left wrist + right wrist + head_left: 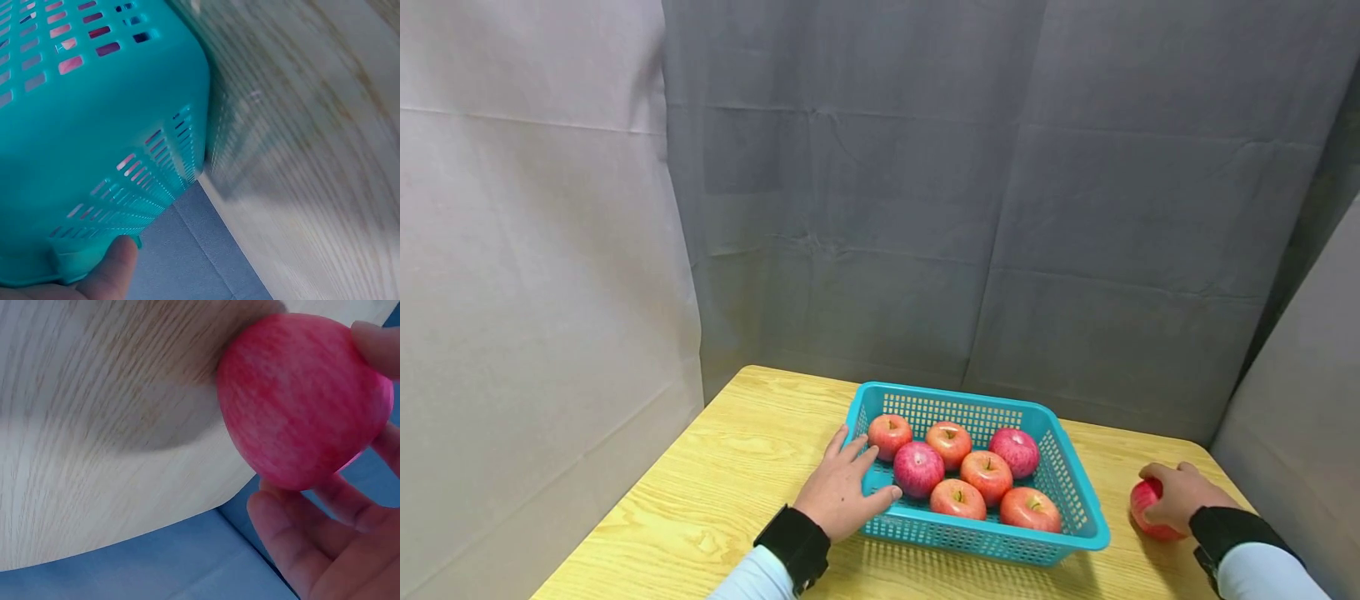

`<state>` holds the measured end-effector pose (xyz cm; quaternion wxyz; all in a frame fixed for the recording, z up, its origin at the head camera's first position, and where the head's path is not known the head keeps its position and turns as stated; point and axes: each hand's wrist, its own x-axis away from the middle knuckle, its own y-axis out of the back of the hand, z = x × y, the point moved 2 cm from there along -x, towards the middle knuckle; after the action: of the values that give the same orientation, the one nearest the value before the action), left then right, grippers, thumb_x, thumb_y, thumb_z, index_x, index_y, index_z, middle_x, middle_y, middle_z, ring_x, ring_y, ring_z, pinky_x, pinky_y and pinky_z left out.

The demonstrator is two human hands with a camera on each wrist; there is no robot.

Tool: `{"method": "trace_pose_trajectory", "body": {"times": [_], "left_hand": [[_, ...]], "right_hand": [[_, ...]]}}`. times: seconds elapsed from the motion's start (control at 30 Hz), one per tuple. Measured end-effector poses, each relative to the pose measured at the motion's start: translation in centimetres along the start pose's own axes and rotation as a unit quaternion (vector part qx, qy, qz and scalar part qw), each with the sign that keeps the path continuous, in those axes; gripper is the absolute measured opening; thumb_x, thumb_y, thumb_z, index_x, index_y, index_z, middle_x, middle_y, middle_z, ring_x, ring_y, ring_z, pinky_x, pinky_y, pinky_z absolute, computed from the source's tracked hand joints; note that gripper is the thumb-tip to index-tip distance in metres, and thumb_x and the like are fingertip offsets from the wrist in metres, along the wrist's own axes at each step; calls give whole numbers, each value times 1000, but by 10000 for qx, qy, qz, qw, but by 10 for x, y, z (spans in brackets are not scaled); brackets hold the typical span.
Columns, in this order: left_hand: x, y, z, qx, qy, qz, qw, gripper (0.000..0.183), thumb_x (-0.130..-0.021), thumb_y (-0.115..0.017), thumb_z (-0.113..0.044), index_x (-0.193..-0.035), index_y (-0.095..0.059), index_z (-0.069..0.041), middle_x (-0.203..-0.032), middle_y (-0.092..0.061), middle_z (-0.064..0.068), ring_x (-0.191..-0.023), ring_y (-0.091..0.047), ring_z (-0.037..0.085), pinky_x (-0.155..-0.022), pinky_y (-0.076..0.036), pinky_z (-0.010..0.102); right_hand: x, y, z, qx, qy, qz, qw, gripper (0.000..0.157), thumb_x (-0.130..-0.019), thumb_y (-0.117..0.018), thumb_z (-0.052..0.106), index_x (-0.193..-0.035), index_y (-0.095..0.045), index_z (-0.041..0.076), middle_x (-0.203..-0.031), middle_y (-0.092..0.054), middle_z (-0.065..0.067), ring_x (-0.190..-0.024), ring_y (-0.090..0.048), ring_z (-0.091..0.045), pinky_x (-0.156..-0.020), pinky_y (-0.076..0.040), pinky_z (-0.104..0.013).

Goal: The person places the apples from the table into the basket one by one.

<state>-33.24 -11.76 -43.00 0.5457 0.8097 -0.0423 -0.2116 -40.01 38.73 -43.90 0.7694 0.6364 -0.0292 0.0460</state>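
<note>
A red apple (300,400) is in my right hand (1191,497), at the right side of the table; thumb and fingers lie around it in the right wrist view. My left hand (846,492) rests at the left end of a turquoise plastic basket (985,547), its fingers spread across the rim. One fingertip (122,253) shows against the basket's edge in the left wrist view. Inside the basket sit several apples, some orange-red (987,477) and others deeper pink-red (918,469).
The wooden table (700,500) has a light yellow grain. Grey cloth (887,208) hangs behind it, with pale cloth (550,292) along the left side and more on the right. A black band is around each wrist.
</note>
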Motion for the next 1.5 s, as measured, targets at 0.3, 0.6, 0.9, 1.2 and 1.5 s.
{"method": "trace_pose_trajectory", "body": {"times": [0.3,0.6,0.9,1.2,1.5], "left_hand": [[0,0,0,26,6,32,10000,86,-84,-38,-75,-139,-48,-10,-146,-39,11,-137,-11,32,-102,-37,53],[0,0,0,22,-12,31,10000,86,-84,-38,-75,-138,-48,-10,-146,-38,11,-137,-11,32,-103,-35,54],[0,-1,0,24,-4,15,10000,87,-84,-37,-76,-139,-48,-10,-146,-38,11,-137,-10,32,-102,-36,53],[0,-1,2,95,23,34,9999,87,-84,-37,-76,-139,-47,-11,-147,-37,11,-137,-10,32,-101,-37,54],[1,0,0,136,53,71,9999,86,-83,-39,-75,-140,-47,-11,-146,-37,11,-137,-11,32,-99,-39,56]], "right_hand": [[1,6,8,-217,229,-217,9993,84,-60,-83,44,-123,-51,-1,-97,-49,-26,-79,-48,-37,-65,-54,-53],[12,28,34,101,860,-649,9941,72,-68,-77,40,-122,-55,-2,-93,-55,-22,-78,-50,-33,-62,-53,-49],[26,42,57,91,1159,-1014,9880,67,-71,-76,38,-124,-55,2,-92,-57,-15,-74,-51,-28,-57,-54,-43],[35,52,87,137,1430,-1456,9789,67,-70,-78,43,-124,-57,9,-98,-56,-14,-77,-53,-27,-55,-55,-41],[41,58,105,404,1677,-1820,9680,59,-69,-80,37,-120,-61,15,-99,-58,-10,-80,-53,-27,-54,-55,-41]]}}
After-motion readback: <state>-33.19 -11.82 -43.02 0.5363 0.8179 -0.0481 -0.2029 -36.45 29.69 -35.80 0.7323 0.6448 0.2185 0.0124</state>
